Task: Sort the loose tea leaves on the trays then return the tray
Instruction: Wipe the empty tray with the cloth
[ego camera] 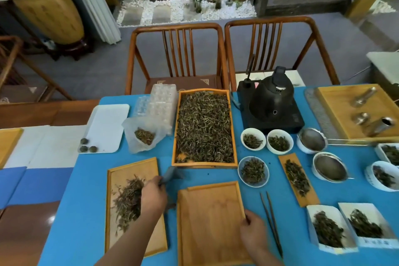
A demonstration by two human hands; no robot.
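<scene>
Tea leaves (129,198) lie in a loose dark heap on the wooden tray (121,242) at lower left of the head view, and I see my left hand (153,197) over that tray's right side, fingers curled around a small grey brush-like tool (170,175) whose blurred head points toward the frame's centre. My right hand (253,234) sits at bottom centre, thumb and fingers pinching the right rim of a second, bare wooden tray (207,222). Just right of it a pair of dark chopsticks (272,222) rests on the blue table cover (86,190). Above, in mid-frame, a long orange tray (234,136) is filled edge to edge with tea. A black kettle (271,99) stands to its right, with small white bowls (253,138) of leaves in front of it.
</scene>
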